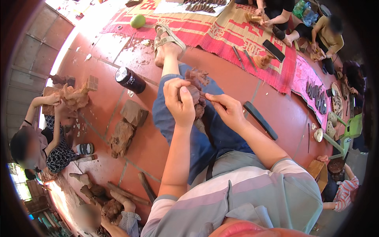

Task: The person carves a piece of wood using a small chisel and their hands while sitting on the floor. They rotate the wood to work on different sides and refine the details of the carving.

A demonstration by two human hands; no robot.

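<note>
My left hand (179,100) is closed round a reddish-brown carved wooden piece (197,77) with an intricate, branching top, held over my lap. Much of the carving hides behind my fingers. On its right side my right hand (227,111) is pinched, fingertips close against the wood. Whatever sits in that pinch is too small and covered to name. Blue cloth (166,118) covers my legs beneath the piece. Just right of my right hand, a long dark flat bar (260,120) lies on the tiled floor.
Left of me stand a dark jar with a silver lid (130,80) and rough wood blocks (121,136). Ahead, a red patterned mat (225,37) bears a phone (274,50) and thin tools (239,58). A green round fruit (137,21) lies there. Several people work nearby.
</note>
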